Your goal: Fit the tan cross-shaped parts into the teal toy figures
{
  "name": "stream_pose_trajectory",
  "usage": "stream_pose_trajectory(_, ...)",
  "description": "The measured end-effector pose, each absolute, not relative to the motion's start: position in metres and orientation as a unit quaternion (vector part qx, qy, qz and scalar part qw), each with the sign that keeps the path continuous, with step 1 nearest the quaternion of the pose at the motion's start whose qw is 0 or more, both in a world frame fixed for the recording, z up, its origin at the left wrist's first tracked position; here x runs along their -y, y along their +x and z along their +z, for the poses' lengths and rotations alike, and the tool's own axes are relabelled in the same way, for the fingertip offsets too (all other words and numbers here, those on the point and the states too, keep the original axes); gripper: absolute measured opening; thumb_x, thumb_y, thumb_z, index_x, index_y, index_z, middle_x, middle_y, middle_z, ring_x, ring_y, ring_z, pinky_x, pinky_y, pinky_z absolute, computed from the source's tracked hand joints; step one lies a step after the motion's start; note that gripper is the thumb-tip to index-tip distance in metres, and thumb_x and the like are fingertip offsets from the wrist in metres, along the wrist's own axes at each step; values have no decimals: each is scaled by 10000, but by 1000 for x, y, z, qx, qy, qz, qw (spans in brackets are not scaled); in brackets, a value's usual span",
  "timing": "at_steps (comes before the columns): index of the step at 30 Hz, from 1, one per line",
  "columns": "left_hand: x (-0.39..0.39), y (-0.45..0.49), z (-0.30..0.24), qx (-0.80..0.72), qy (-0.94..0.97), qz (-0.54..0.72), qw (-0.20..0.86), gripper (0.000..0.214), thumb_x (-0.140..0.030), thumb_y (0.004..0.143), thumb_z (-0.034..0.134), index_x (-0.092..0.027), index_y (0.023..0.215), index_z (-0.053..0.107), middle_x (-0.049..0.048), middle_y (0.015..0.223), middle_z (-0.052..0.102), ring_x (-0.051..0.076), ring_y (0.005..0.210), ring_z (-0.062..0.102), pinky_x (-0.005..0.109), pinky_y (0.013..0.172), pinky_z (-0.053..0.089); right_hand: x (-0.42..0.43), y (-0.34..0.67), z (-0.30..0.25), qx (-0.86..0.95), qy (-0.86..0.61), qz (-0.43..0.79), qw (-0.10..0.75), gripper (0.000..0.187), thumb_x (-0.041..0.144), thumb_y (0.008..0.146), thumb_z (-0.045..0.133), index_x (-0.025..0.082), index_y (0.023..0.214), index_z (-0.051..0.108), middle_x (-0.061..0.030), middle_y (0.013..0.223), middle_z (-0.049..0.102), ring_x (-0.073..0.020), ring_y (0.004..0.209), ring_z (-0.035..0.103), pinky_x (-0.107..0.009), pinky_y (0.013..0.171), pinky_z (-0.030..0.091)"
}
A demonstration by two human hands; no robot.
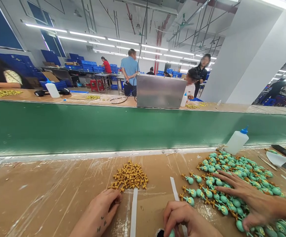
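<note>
Conveyor: green conveyor belt (133, 128) behind the bench.
Bench: film-covered cardboard top (46, 200); white squeeze bottle (236, 141), blue-capped, at its back edge.
Right heap: teal figures (231, 161) under a co-worker's spread hand (253, 204).
Centre pile: mustard cross-shaped parts (129, 176).
Left hand (96, 210): curled at the pile's edge, grip unclear.
Right hand (182, 220): closed around one teal piece (172, 233).

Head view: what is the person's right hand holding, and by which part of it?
The right hand holds a small teal moulded figure in its fingers; the bottom edge of the view cuts it off, so which part is gripped cannot be told.
</note>
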State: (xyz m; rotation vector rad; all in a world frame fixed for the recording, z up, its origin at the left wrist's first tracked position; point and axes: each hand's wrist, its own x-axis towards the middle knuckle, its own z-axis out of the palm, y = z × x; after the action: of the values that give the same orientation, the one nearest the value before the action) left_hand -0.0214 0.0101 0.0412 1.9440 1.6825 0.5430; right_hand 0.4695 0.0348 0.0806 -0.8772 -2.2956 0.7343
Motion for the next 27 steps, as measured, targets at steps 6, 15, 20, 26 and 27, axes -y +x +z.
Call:
stream_pose_trajectory(6,-8,2,42,-589,604,319,432,147,-337,752,643,-203,700,672,13,700,652,203,690,578,276,661,443,-58,522,75,846,-389,278,236,952,77,375,1012,422,1219,738,-81,1367,685,-491,1301,558,-649,1047,501)
stream_pose_trajectory(15,7,47,35,-490,417,415,643,378,-455,577,905,-185,706,674,-50,561,589,124,553,498,228,546,413,-8,305,20,639,-310,451,541,327,612,780,772,363,991,776,-80,885,729,-279,801,695,-364,602,588)
stream_pose_trajectory(20,11,53,43,-483,387,421,663,486,-562,517,935,-173,690,701,-35,548,624,117,537,522,223,542,427,-3,250,-5,618,-282,479,556,240,478,805,798,265,906,747,-46,856,649,-170,701,615,-253,572,507)
stream_pose_trajectory(26,10,54,27,-447,389,415,690,544,-657,572,878,-169,734,700,-25,565,636,101,504,493,219,523,383,-3,272,12,642,-321,508,477,243,516,782,781,317,920,762,-79,887,679,-264,765,642,-371,612,562)
stream_pose_trajectory(27,10,55,23,-443,393,408,695,555,-681,590,855,-169,727,690,-26,561,628,97,485,475,221,505,366,-5,287,20,644,-326,511,466,225,514,784,779,339,925,768,-80,886,687,-285,796,650,-392,622,570)
